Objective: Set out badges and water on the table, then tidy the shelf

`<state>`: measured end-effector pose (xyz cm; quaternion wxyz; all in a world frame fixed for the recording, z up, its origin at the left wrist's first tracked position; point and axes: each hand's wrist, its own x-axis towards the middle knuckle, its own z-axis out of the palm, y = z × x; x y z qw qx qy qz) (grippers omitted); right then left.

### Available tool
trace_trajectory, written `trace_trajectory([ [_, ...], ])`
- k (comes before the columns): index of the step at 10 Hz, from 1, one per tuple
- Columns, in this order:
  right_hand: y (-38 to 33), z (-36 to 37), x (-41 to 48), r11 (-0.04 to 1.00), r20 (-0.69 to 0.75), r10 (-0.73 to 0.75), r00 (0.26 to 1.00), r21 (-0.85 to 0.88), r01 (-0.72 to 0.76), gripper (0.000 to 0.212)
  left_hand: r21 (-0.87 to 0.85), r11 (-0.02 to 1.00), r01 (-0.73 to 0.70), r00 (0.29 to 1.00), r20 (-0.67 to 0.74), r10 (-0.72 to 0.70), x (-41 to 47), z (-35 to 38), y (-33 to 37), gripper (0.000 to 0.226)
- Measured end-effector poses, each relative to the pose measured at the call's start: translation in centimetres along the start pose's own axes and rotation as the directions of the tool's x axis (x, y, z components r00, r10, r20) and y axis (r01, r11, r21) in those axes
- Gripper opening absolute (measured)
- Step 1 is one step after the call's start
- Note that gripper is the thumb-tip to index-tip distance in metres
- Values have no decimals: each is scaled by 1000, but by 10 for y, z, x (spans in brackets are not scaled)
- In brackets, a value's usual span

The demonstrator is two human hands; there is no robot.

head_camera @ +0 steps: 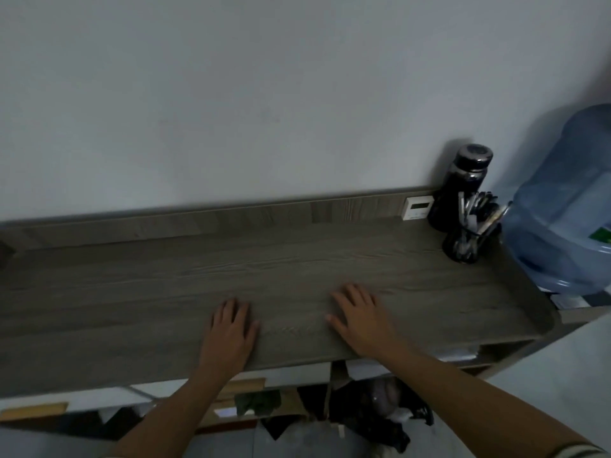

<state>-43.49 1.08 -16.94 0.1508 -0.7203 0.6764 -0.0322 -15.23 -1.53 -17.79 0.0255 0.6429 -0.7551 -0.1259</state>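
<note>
A long grey wood-grain shelf top runs along a pale wall. My left hand lies flat on it near the front edge, fingers straight. My right hand rests palm down a little to the right, fingers spread. Neither hand holds anything. At the far right corner stands a dark bottle with a black pen holder full of pens in front of it. A big blue water jug stands past the shelf's right end. No badges are in view.
A small white device with a display leans on the back rim. Under the front edge, lower compartments hold dark jumbled items, pale boxes and wooden pieces. The shelf has a raised rim at the back and right end.
</note>
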Motion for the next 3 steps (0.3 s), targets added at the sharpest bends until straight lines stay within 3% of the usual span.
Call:
trace_trajectory([
  [1, 0, 13, -6, 997, -16, 25, 1000, -70, -27, 101, 1, 1000, -30, 999, -21, 30, -9, 9, -3, 96],
  [3, -3, 19, -6, 996, -21, 44, 999, -71, -45, 91, -7, 1000, -18, 999, -39, 18, -9, 13, -7, 84],
])
